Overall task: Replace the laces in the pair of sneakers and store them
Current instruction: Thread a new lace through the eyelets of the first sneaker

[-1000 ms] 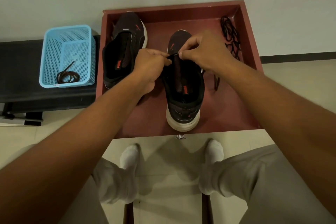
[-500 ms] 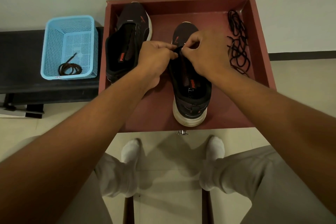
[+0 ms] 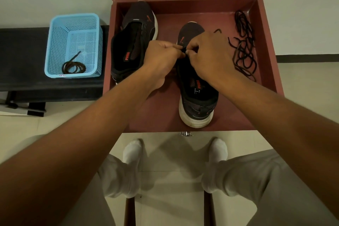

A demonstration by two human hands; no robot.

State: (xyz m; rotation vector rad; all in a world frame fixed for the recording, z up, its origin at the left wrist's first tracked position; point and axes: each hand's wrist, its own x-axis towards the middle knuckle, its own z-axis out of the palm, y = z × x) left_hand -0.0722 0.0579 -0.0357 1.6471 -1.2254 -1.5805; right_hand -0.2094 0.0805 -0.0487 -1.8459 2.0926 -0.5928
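Note:
Two black sneakers with white soles sit in a dark red tray (image 3: 269,46). The right sneaker (image 3: 197,95) points away from me, heel near the tray's front edge. My left hand (image 3: 161,57) and my right hand (image 3: 211,55) meet over its front eyelets, both pinching the black lace there. The lace end is mostly hidden by my fingers. The left sneaker (image 3: 132,42) lies unlaced at the tray's back left. A loose tangle of black laces (image 3: 244,46) lies at the tray's right side.
A light blue plastic basket (image 3: 73,46) holding a coiled dark lace (image 3: 73,67) stands on a black bench (image 3: 22,57) to the left. A wall rises behind the tray. My socked feet (image 3: 132,167) rest on the tiled floor below the tray's front knob (image 3: 186,133).
Both hands moved forward along the right sneaker toward its toe eyelets and closed together. The camera view shifted slightly, showing more of the loose laces.

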